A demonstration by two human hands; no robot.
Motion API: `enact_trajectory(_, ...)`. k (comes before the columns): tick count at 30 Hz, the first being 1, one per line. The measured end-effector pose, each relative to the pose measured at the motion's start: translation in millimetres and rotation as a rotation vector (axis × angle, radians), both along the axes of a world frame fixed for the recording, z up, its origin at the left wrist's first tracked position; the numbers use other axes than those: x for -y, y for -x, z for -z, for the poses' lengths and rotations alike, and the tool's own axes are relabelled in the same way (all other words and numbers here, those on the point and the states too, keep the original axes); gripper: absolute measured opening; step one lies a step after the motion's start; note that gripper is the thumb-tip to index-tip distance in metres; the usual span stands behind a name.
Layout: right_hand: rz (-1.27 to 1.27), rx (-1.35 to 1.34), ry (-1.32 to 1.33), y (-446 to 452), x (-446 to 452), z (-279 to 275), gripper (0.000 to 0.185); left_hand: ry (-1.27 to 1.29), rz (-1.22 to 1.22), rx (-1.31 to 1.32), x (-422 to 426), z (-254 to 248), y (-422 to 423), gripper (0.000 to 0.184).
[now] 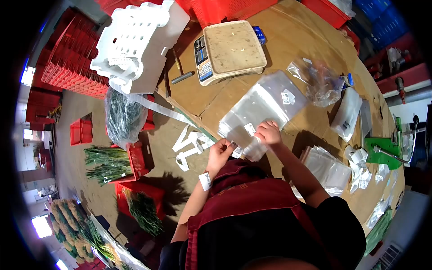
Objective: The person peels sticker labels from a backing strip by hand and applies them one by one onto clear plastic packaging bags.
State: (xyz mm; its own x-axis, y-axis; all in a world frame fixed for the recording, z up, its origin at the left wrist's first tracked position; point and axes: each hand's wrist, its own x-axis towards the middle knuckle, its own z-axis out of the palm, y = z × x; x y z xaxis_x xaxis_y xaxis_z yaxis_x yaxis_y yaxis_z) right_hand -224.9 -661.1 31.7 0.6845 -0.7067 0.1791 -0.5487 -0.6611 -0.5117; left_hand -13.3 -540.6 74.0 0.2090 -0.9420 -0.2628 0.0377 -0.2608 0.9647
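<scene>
A stack of clear plastic bags lies on the cardboard-covered table in front of me. My right hand rests on the bags with fingers slightly bent, its thumb beside a white printed label. At the near left corner of the stack, my left hand is closed in a pinch. A small whitish piece shows by its fingertips, too small to name. Around my left wrist sits a white label strip. Another pair of labels lies farther up the bags.
A weighing scale stands beyond the bags, left of a clear bag bundle. More plastic bags and a label roll lie to the right, near a green device. Leafy green bunches and red crates stand at left.
</scene>
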Motion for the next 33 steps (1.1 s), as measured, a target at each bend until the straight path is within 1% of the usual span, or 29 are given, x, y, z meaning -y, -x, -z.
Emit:
enact_trajectory(1, 0.032, -0.025, -0.057, 0, 2, -4, 0.016, -0.02, 0.018, 0.005, 2, -2, 1, 0.017)
enact_trajectory(2, 0.041, -0.023, -0.054, -2, 1, -14, 0.016, -0.017, 0.027, 0.006, 2, -2, 2, 0.017)
enact_trajectory(3, -0.018, 0.037, 0.014, -5, -2, -26, 0.015, 0.01, 0.036, 0.006, 2, -2, 3, 0.018)
enact_trajectory(5, -0.084, 0.098, 0.081, -5, -6, -32, 0.013, 0.037, 0.038, 0.008, 1, -1, 2, 0.019)
enact_trajectory(7, -0.064, 0.084, -0.047, 1, -7, -29, 0.014, 0.046, 0.028, -0.004, 2, 2, 0, 0.02)
enact_trajectory(11, -0.016, 0.061, -0.008, -4, -4, -9, 0.014, -0.001, 0.044, 0.007, 2, -3, 0, 0.018)
enact_trajectory(14, -0.017, 0.11, 0.01, 7, 6, 6, 0.015, -0.034, 0.062, 0.02, 0, -4, -2, 0.016)
enact_trajectory(16, -0.038, 0.337, -0.274, 21, 20, 15, 0.012, -0.054, 0.073, 0.022, 0, -1, -6, 0.01)
enact_trajectory(17, 0.408, 0.747, -0.713, 24, 15, 0, 0.007, -0.054, 0.072, 0.023, 1, -1, -6, 0.01)
enact_trajectory(18, 0.595, 0.881, -0.509, 22, 25, -47, 0.008, -0.04, 0.049, 0.041, 3, 0, -6, 0.009)
enact_trajectory(19, 0.741, 1.175, -0.334, 42, 48, -44, 0.008, -0.032, 0.028, 0.058, 2, 0, -5, 0.009)
enact_trajectory(20, 0.705, 1.096, 0.092, 80, 78, -10, 0.012, -0.038, 0.032, 0.058, 1, 2, -4, 0.009)
enact_trajectory(21, 0.713, 1.096, 0.095, 72, 75, -28, 0.012, -0.071, 0.066, 0.041, 4, 5, -2, 0.007)
enact_trajectory(22, 0.775, 0.978, 0.232, 52, 70, -68, 0.018, -0.1, 0.104, 0.024, 8, 7, 0, 0.008)
enact_trajectory(23, 0.834, 0.852, 0.368, 31, 64, -91, 0.026, -0.086, 0.17, -0.018, 10, 8, 5, 0.013)
enact_trajectory(25, 0.546, 0.789, 0.151, -4, 27, -85, 0.036, -0.078, 0.265, 0.093, 14, -3, 14, 0.02)
enact_trajectory(26, 0.328, 0.335, 0.167, -8, 10, -83, 0.039, -0.079, 0.265, 0.091, 16, -3, 19, 0.02)
enact_trajectory(27, 0.02, 0.239, -0.119, -18, 2, -76, 0.032, -0.01, 0.23, 0.001, 18, -3, 24, 0.019)
enact_trajectory(28, -0.078, 0.195, -0.432, -23, -9, -53, 0.026, 0.059, 0.19, -0.085, 19, -3, 25, 0.017)
enact_trajectory(29, 0.011, 0.289, -0.855, -25, -14, -43, 0.022, 0.055, 0.183, -0.08, 14, 17, 20, 0.017)
enact_trajectory(30, -0.013, 0.351, -0.988, -26, -12, -29, 0.021, 0.102, 0.195, 0.063, 7, 54, 14, 0.017)
enact_trajectory(31, -0.035, 0.411, -1.123, -29, -10, -26, 0.019, 0.146, 0.21, 0.205, 7, 60, 10, 0.018)
enact_trajectory(32, -0.036, 0.411, -1.128, -30, -10, -23, 0.019, 0.067, 0.16, 0.216, 4, 66, 10, 0.012)
enact_trajectory(33, 0.032, 0.376, -1.047, -31, -9, -20, 0.018, 0.063, 0.162, 0.216, 2, 73, 7, 0.012)
